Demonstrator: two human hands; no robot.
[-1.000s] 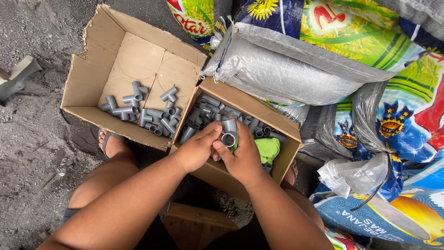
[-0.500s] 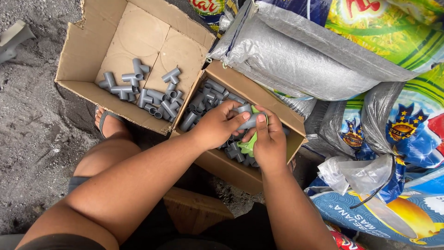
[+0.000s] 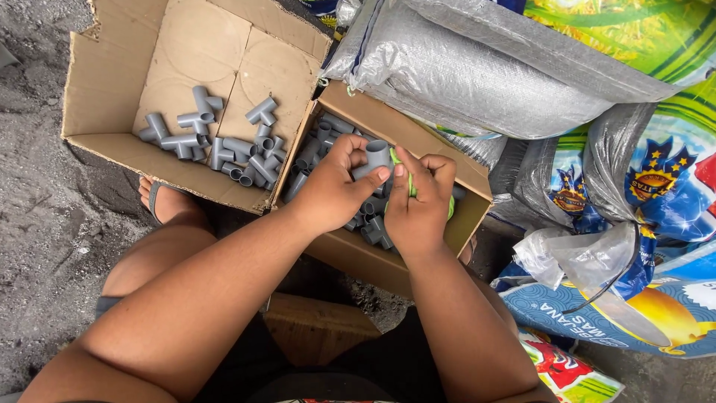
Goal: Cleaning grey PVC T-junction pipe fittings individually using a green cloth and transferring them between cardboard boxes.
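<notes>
My left hand (image 3: 334, 188) grips a grey plastic pipe tee fitting (image 3: 374, 158) between thumb and fingers, open end up, over the smaller cardboard box (image 3: 426, 149). My right hand (image 3: 418, 203) is closed around a small green object (image 3: 409, 182), pressed against the fitting's side. Beneath both hands the smaller box holds several loose grey fittings (image 3: 319, 142), partly hidden by my hands.
A larger open cardboard box (image 3: 112, 75) on the left holds several grey tee fittings (image 3: 224, 145). Woven plastic sacks (image 3: 492, 75) and colourful bags (image 3: 656, 179) crowd the right. My sandalled foot (image 3: 160, 201) rests on grey gravel ground; a wooden stool (image 3: 317, 328) is under me.
The view has shifted so both boxes sit higher. My hands stayed together over the smaller box, and the grey fitting now stands upright in my left fingers with the green object against it.
</notes>
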